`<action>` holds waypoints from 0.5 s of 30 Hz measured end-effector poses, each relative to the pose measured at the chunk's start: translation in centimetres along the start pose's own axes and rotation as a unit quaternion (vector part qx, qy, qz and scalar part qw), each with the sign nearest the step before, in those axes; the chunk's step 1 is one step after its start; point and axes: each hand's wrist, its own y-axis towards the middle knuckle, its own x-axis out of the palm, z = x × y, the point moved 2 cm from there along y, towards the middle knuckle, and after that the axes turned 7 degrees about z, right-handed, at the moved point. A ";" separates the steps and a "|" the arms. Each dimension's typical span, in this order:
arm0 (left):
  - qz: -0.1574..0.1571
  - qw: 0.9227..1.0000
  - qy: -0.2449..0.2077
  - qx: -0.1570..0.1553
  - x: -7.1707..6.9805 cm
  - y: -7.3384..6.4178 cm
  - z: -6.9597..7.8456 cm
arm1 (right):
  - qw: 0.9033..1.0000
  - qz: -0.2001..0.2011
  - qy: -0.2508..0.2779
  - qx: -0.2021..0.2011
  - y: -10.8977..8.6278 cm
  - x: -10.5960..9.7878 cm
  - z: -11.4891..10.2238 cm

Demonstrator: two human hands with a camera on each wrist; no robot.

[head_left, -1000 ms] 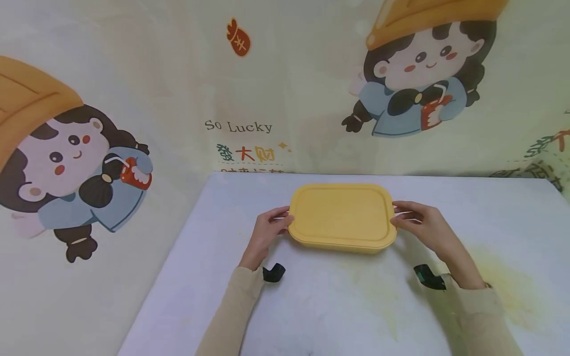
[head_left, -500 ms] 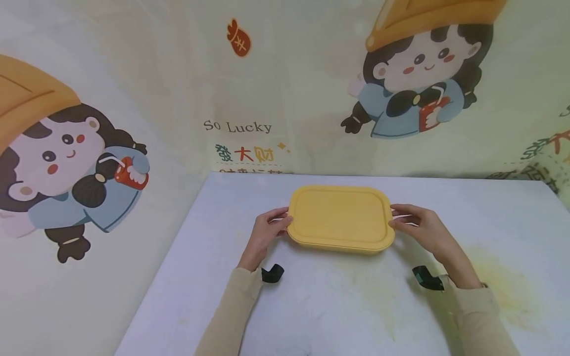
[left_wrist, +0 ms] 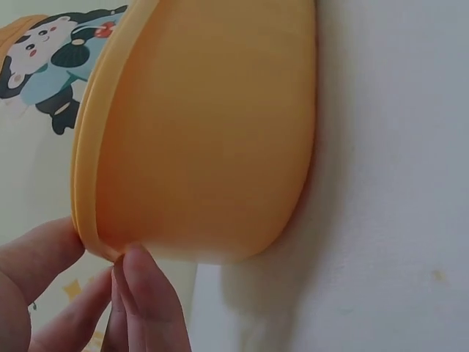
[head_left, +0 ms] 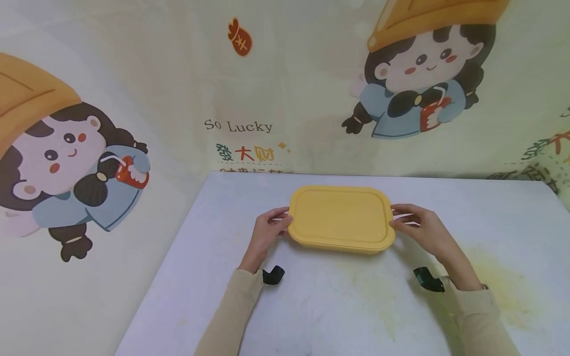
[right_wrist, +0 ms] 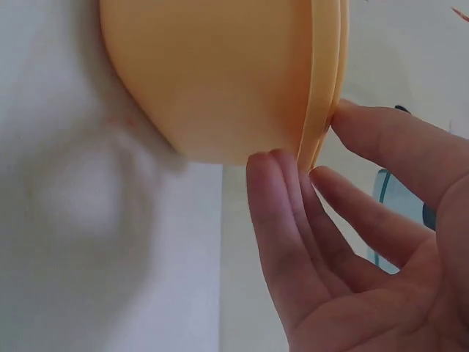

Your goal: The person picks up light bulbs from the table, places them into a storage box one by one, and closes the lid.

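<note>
A yellow rectangular food container (head_left: 340, 217) with rounded corners and its lid on sits on the white table, in the middle of the head view. My left hand (head_left: 267, 230) holds its left end by the rim. In the left wrist view the thumb is at the lid's edge (left_wrist: 86, 169) and fingertips (left_wrist: 150, 275) lie below it. At the opposite end, my right hand (head_left: 420, 225) pinches the rim. The right wrist view has the thumb at the lid side and other fingertips (right_wrist: 267, 176) under the rim. What the container holds is hidden.
The white table (head_left: 338, 306) carries faint yellow stains (head_left: 503, 287) to the right. Behind it and on the left stands a pale printed wall covering (head_left: 311, 74) with cartoon figures. A black piece (head_left: 273, 275) shows at the left cuff, another (head_left: 429, 279) at the right.
The view has shifted very slightly. Both hands keep their places at the two ends of the food container, which stays where it was.
</note>
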 end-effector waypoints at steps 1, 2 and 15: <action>0.002 1.000 0.002 0.005 0.1 0.0 0.0 | 1.000 0.003 -0.004 -0.010 0.0 0.0 0.0; 0.005 1.000 0.005 0.011 0.1 -0.1 0.0 | 1.000 0.006 -0.009 -0.021 0.1 0.1 -0.1; 0.057 0.991 0.095 0.075 0.0 -1.2 2.1 | 0.994 0.058 -0.059 -0.077 -1.0 -0.5 -2.5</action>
